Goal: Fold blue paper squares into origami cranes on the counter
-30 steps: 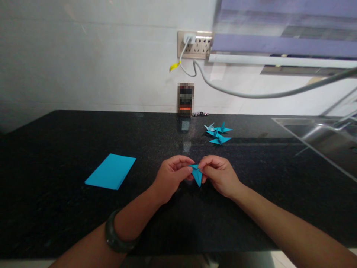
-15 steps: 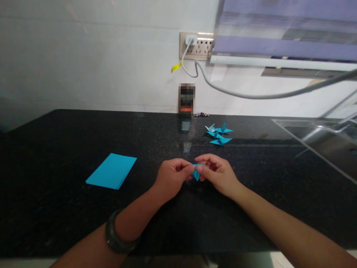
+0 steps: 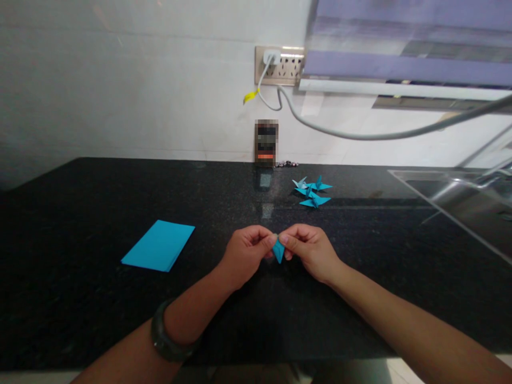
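A small folded piece of blue paper (image 3: 279,252) is pinched between both hands over the dark counter, its pointed end towards me. My left hand (image 3: 248,255) grips its left edge with thumb and fingers. On the opposite edge, my right hand (image 3: 310,246) holds it the same way, thumb on top. The fingers cover much of the paper's upper part. Beyond my right hand lie several folded paper cranes (image 3: 315,201), blue except for one paler one. To the left of my left hand rests a stack of blue paper sheets (image 3: 159,245).
The black speckled counter (image 3: 92,213) runs back to a white wall. A metal sink (image 3: 460,197) is set in at the right. Against the wall stands a blurred upright object (image 3: 266,143). A grey cable (image 3: 348,134) hangs from the wall socket (image 3: 280,65).
My right fingers have closed in on the folded paper's right edge, and its front face shows more fully now. The view has shifted very slightly; the cranes and sheets stay put.
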`<state>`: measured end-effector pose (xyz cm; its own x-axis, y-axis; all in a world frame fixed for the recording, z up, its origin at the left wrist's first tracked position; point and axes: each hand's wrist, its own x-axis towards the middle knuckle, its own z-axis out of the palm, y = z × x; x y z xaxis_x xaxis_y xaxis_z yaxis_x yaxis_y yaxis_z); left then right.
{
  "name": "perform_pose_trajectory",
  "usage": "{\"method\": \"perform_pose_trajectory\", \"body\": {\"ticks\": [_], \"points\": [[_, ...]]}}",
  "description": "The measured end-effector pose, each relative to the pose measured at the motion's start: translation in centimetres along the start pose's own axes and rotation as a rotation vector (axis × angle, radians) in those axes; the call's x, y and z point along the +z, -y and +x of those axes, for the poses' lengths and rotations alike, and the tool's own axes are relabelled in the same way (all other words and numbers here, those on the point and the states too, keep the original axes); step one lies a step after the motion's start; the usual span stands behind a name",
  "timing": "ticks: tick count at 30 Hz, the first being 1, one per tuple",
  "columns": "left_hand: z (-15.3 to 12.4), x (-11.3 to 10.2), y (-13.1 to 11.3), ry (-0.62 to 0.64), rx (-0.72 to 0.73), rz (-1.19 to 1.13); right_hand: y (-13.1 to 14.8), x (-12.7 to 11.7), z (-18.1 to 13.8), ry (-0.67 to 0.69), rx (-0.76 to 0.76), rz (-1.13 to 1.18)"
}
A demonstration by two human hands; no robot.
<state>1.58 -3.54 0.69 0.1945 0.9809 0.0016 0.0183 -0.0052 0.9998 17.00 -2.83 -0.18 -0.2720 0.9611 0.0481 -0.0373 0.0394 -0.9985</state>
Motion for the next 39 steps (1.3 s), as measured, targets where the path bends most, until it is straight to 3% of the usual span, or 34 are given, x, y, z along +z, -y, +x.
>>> {"method": "perform_pose_trajectory", "body": {"ticks": [5,11,16,20,25,31,33,35,39], "points": [[0.1,0.1,0.5,0.062,-0.083,-0.041,0.0,0.0,0.1,-0.124,-0.069,-0.062],[-0.1,-0.2,0.6,0.088,0.054,0.221,0.8,0.2,-0.1,-0.036,-0.036,-0.125],[-0.3,0.0,0.4,0.086,0.152,0.418,0.9,0.5,-0.5,-0.102,-0.059,-0.187],[-0.2,0.3,0.7,0.065,0.073,0.214,0.5,0.4,-0.4,-0.171,-0.085,-0.190],[0.0,0.3,0.5,0.100,-0.116,-0.142,0.4,-0.3,-0.1,-0.028,-0.170,-0.111],[0.0,-0.1,0.4,0.226,-0.247,-0.290,0.6,-1.1,-0.1,0.189,-0.211,-0.143],[0.0,-0.1,0.5,0.258,-0.306,-0.313,0.7,-1.2,0.0,0.181,-0.218,-0.163],[0.1,0.0,0.5,0.231,-0.302,-0.281,0.6,-1.1,0.0,0.137,-0.220,-0.140],[0.2,0.0,0.4,0.045,-0.114,-0.195,0.3,-1.0,0.3,0.047,-0.110,-0.073]]}}
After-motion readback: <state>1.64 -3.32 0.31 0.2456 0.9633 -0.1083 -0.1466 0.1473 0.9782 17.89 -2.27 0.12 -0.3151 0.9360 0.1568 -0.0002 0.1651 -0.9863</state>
